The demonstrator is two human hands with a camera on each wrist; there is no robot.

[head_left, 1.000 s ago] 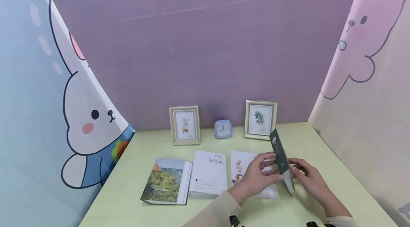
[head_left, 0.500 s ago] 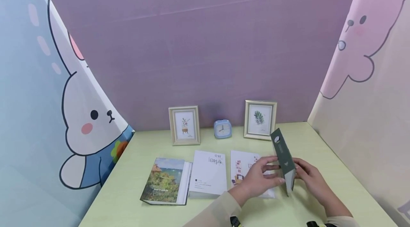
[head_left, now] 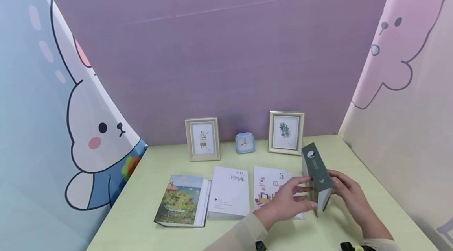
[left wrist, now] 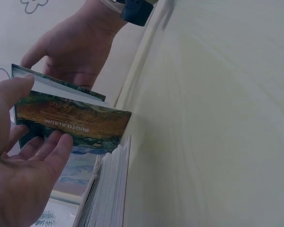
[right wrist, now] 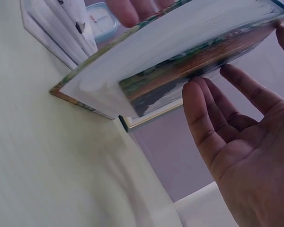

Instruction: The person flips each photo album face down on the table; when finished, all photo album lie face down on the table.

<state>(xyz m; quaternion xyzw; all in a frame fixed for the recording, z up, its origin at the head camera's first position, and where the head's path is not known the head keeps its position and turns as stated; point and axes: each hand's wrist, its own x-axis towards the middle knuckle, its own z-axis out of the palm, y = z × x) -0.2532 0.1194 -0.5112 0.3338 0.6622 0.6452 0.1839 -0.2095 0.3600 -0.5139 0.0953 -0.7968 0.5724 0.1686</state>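
A photo album with a dark green spine stands on edge at the right of the table, spine turned up. My left hand holds its left side; in the left wrist view the thumb lies at the spine edge and the fingers press the painted cover. On the opposite side my right hand grips the album, fingertips against the other cover and thumb at the spine edge. The covers spread apart toward the bottom, with white pages showing between them. Left of it lies a white album with furniture drawings, partly hidden by my left hand.
Further left lie a white album with dark lettering and a landscape-covered album. Behind them stand a plant picture frame, a blue clock and a leaf picture frame. Cloth walls enclose the table.
The photo album has turned so that its green spine faces up toward the head camera more broadly. Both hands have shifted slightly with it and keep their hold.
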